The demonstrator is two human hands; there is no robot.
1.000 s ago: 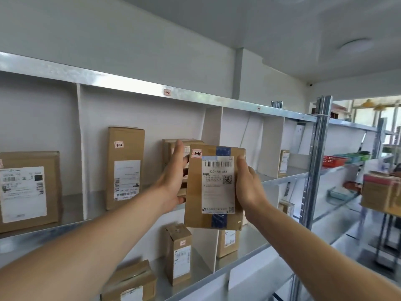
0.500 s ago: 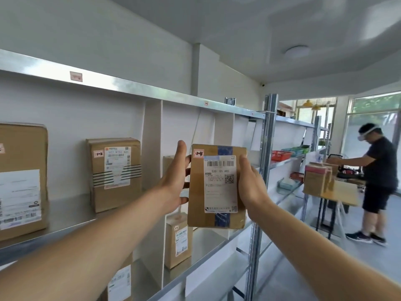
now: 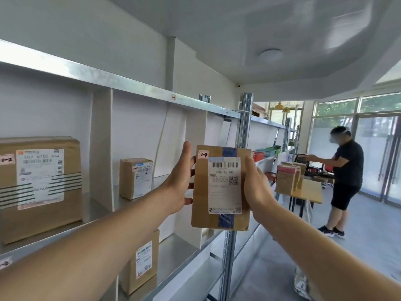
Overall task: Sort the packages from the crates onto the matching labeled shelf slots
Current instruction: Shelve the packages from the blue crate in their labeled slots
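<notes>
Right hand: the right hand (image 3: 258, 192) is clamped on the right edge of the package (image 3: 224, 187); the thumb lies across the front beside the white label; the fingers are hidden behind the cardboard.
Left hand: the left hand (image 3: 178, 183) steadies the package's left edge; the fingers are spread and nearly straight, with their tips touching the cardboard; the thumb is raised clear of it.
Package: flat, brown and upright, held in the air in front of the shelf (image 3: 108, 81) and resting on nothing; blue tape runs down its middle; the white label carries a barcode; a small sticker (image 3: 203, 154) at the top left corner reads "1-4".
Shelf: metal, running along the left wall; white dividers (image 3: 102, 148) split it into slots; a small tag (image 3: 173, 97) sits on the upper rail above the hands, too small to read.
Slots: a large box (image 3: 41, 192) marked "1-2" stands at the far left; a small box (image 3: 136, 181) stands in the next slot, its sticker seeming to read "1-3"; another box (image 3: 141, 261) stands on the level below.
Beyond: a metal post (image 3: 245, 127) rises just behind the package; red and green baskets (image 3: 258, 155) sit on a farther shelf; a tabletop (image 3: 310, 192) at the right carries more boxes (image 3: 288, 181); a person (image 3: 345, 177) in dark clothes stands at it.
</notes>
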